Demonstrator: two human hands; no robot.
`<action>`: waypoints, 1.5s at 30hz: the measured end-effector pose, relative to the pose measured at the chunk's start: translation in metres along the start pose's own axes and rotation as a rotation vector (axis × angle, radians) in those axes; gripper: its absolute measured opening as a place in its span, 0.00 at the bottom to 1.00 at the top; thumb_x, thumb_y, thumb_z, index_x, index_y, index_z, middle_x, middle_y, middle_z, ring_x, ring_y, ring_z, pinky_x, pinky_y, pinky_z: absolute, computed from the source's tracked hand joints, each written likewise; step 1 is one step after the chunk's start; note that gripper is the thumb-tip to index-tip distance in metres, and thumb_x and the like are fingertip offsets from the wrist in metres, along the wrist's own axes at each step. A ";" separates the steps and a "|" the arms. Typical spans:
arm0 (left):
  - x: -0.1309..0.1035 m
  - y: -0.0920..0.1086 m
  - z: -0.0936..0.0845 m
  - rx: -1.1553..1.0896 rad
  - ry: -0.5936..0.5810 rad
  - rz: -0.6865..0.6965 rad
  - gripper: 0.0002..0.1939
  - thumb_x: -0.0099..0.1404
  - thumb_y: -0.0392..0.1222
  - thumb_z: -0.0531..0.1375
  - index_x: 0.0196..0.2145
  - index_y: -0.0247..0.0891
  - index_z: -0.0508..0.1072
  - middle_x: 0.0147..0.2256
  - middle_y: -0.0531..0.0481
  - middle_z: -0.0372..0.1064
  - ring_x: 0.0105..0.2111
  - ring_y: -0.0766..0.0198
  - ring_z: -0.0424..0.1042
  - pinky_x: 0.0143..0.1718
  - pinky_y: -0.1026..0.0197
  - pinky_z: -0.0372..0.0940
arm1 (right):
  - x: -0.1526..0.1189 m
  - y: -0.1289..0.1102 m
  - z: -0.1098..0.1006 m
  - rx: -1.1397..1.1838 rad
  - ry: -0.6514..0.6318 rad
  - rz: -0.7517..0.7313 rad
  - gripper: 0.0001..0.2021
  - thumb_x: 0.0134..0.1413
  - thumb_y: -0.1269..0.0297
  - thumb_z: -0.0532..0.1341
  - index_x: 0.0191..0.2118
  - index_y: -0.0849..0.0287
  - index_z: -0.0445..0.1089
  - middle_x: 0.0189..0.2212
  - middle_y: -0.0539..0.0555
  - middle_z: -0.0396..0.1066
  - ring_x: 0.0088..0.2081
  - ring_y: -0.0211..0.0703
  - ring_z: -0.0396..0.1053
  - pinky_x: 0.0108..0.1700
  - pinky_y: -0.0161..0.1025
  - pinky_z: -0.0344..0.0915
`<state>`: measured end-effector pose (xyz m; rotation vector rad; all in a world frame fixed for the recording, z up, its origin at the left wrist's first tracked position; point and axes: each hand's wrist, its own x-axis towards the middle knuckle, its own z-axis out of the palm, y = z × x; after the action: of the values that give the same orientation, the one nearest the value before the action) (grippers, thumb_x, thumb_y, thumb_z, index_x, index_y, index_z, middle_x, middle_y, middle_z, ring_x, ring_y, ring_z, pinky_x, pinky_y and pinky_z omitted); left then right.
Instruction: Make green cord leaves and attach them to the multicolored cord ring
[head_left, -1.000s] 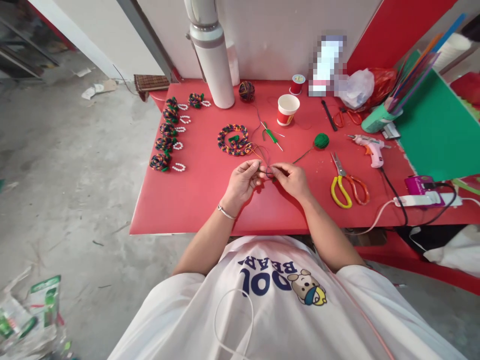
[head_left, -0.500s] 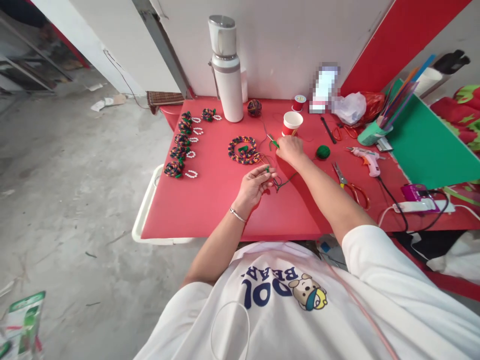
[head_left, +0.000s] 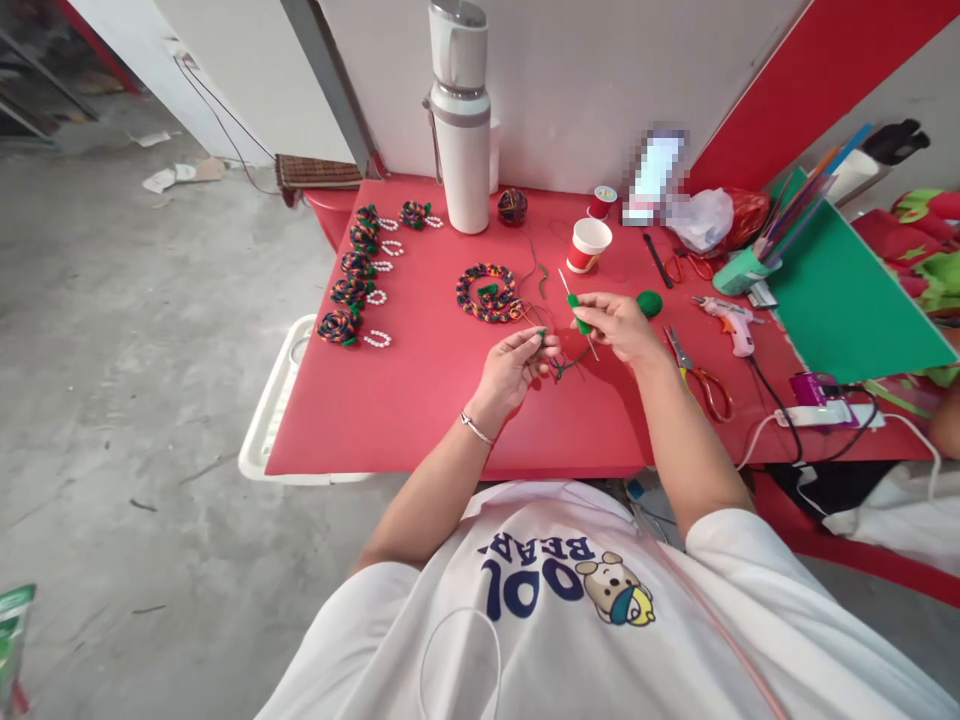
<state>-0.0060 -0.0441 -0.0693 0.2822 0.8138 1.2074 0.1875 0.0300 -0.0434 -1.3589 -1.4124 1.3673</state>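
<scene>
My left hand [head_left: 515,368] pinches a small piece of dark green yarn work [head_left: 541,337] between thumb and fingertips. To its right, my right hand [head_left: 611,325] grips a crochet hook [head_left: 579,314] by its green handle, its metal tip pointing up and to the left. Green yarn [head_left: 574,362] trails below and between the hands, and a green yarn ball [head_left: 649,303] lies just beyond my right hand. A multicoloured braided ring [head_left: 486,292] rests flat on the red table [head_left: 405,410], a little beyond my left hand.
Several multicoloured yarn flowers [head_left: 340,325] with white bead loops line the table's left side. Behind stand a white bottle [head_left: 463,165], a paper cup [head_left: 589,245] and a dark yarn ball [head_left: 512,207]. Scissors [head_left: 701,378], a pink glue gun [head_left: 731,320] and a pen holder [head_left: 742,272] lie right.
My right hand has lifted the green-handled hook from beside the cup and brought it back nearer my left hand. The view has shifted slightly. My left hand still pinches the green piece.
</scene>
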 end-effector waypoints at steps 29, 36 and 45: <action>-0.001 -0.001 0.003 0.128 -0.005 0.009 0.01 0.67 0.31 0.67 0.37 0.32 0.77 0.32 0.47 0.80 0.26 0.68 0.78 0.26 0.69 0.70 | -0.034 0.032 0.043 0.436 0.110 -0.269 0.18 0.59 0.41 0.64 0.41 0.51 0.68 0.39 0.51 0.77 0.28 0.36 0.70 0.28 0.35 0.71; -0.001 0.002 0.000 0.100 -0.016 0.003 0.03 0.65 0.32 0.66 0.39 0.31 0.78 0.33 0.44 0.81 0.30 0.64 0.81 0.28 0.67 0.72 | -0.038 0.029 0.044 0.436 0.040 -0.276 0.14 0.56 0.47 0.67 0.37 0.53 0.71 0.42 0.53 0.79 0.29 0.36 0.71 0.30 0.36 0.73; 0.000 -0.002 -0.001 0.105 -0.023 0.029 0.09 0.62 0.31 0.70 0.41 0.32 0.77 0.35 0.44 0.83 0.31 0.63 0.83 0.31 0.67 0.74 | -0.039 0.031 0.045 0.387 0.073 -0.283 0.12 0.56 0.50 0.67 0.38 0.53 0.76 0.53 0.56 0.79 0.36 0.39 0.75 0.34 0.38 0.76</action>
<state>-0.0055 -0.0450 -0.0715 0.3939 0.8574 1.1886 0.1568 -0.0205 -0.0748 -0.9110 -1.1647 1.3045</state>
